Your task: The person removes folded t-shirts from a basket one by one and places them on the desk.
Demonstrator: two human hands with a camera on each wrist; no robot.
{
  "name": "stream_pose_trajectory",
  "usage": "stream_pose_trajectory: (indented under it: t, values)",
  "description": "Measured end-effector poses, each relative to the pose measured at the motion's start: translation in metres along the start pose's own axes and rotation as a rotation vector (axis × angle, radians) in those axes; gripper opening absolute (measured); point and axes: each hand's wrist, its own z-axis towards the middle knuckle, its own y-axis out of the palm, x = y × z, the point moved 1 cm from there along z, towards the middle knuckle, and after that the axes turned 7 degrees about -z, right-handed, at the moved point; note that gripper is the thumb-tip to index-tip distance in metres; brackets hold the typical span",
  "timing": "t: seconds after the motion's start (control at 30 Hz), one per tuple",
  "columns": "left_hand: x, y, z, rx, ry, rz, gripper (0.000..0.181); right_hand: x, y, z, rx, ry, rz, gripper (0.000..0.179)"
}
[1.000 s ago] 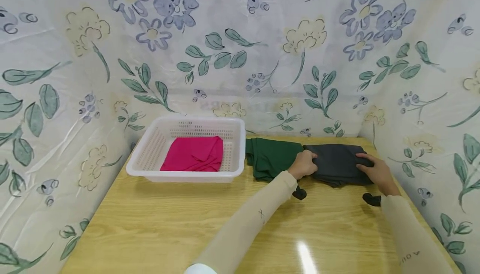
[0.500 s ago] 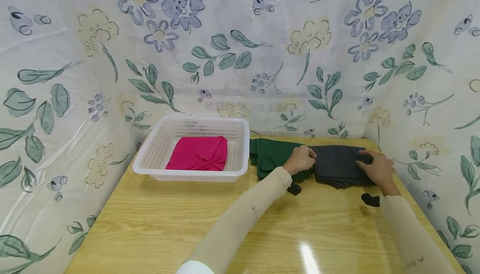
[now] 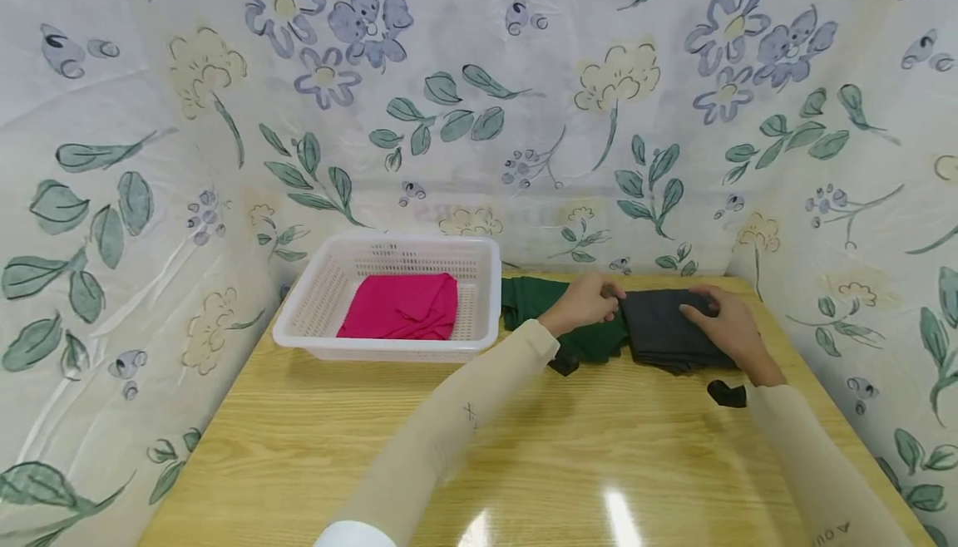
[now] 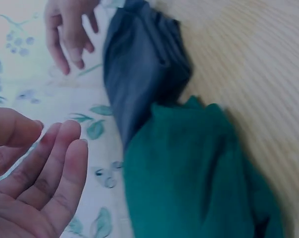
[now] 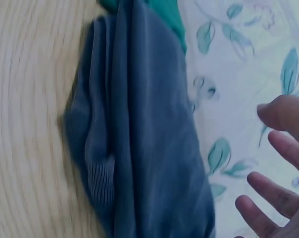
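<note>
A folded dark grey garment (image 3: 659,327) lies at the back right of the table, with layered folds and a ribbed band (image 5: 101,178) visible in the right wrist view. Touching its left side is a folded green garment (image 3: 595,343). My left hand (image 3: 584,304) hovers over the green one, fingers loosely bent and holding nothing; the left wrist view shows the gap between thumb and fingers. Above the grey garment's right part is my right hand (image 3: 728,329), its fingers spread and apart from the cloth in the right wrist view.
A white plastic basket (image 3: 385,349) stands at the back left, with a folded pink cloth (image 3: 404,306) inside. Floral sheeting (image 3: 449,156) rises behind and on both sides of the wooden table (image 3: 419,414).
My left hand has let go of the grey garment's left edge and moved left over the green one. The right hand has lifted off the grey garment and shifted slightly left.
</note>
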Motion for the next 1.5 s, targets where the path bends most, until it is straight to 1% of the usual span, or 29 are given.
stream_pose_trajectory:
  t: [0.13,0.23,0.33,0.43,0.5,0.63,0.8,0.97,1.07,1.13,1.33,1.5]
  values:
    - [0.010,-0.013,-0.011,0.015,0.038,-0.029,0.020,-0.017,0.003,0.002,-0.044,0.011,0.059,0.055]
    - [0.015,-0.021,-0.019,0.037,0.053,-0.023,0.018,-0.029,0.007,0.006,-0.068,0.008,0.082,0.057]
    - [0.013,-0.026,-0.026,0.056,0.064,-0.009,0.016,-0.043,0.013,0.010,-0.083,-0.013,0.107,0.056]
    - [0.011,-0.033,-0.034,0.056,0.062,0.012,0.016,-0.058,0.018,0.014,-0.093,-0.048,0.144,0.056]
    - [0.011,-0.039,-0.040,0.057,0.061,0.041,0.016,-0.068,0.021,0.015,-0.099,-0.073,0.167,0.055]
    - [0.012,-0.055,-0.050,0.056,0.067,0.103,0.017,-0.083,0.025,0.019,-0.103,-0.124,0.202,0.052]
    - [0.014,-0.077,-0.065,0.056,0.078,0.177,0.019,-0.101,0.030,0.022,-0.114,-0.153,0.215,0.051]
    - [0.006,-0.098,-0.078,0.064,0.086,0.190,0.019,-0.118,0.038,0.025,-0.139,-0.187,0.242,0.051]
    - [0.002,-0.109,-0.083,0.071,0.078,0.181,0.017,-0.130,0.042,0.028,-0.138,-0.223,0.244,0.049]
    - [0.002,-0.115,-0.087,0.070,0.072,0.187,0.017,-0.138,0.045,0.030,-0.143,-0.233,0.246,0.049]
    - [0.005,-0.132,-0.095,0.055,0.079,0.254,0.019,-0.162,0.058,0.034,-0.161,-0.269,0.253,0.048]
    - [0.005,-0.147,-0.100,0.071,0.071,0.277,0.022,-0.184,0.071,0.039,-0.177,-0.321,0.244,0.049]
